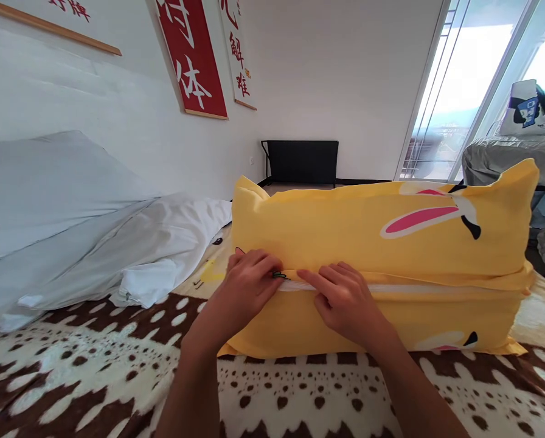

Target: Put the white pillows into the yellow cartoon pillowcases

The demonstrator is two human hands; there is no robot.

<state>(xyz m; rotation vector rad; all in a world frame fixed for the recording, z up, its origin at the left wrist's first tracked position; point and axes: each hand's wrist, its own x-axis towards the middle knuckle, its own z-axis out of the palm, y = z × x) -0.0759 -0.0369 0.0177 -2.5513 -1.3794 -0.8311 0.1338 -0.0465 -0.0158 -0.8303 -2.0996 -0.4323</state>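
Observation:
A yellow pillowcase (327, 228) with printed pink-and-white rabbit ears covers a plump pillow standing on its long side before me. Along its middle runs a slit, where a strip of the white pillow (404, 288) shows between the fabric edges. At the slit's left end, my left hand (254, 283) is closed on the pillowcase edge. Beside its fingertips is a small dark green detail (279, 275) that I cannot make out. My right hand (343, 295) is just to the right, index finger extended onto the upper edge and the other fingers curled against the cloth.
A brown-and-cream patterned blanket (300, 395) lies beneath the pillow. White bedding (163, 237) is heaped at left. A black folded panel (303, 162) leans by the far wall. At right, a grey-covered stand (505, 155) carries packages (528, 112) near the window.

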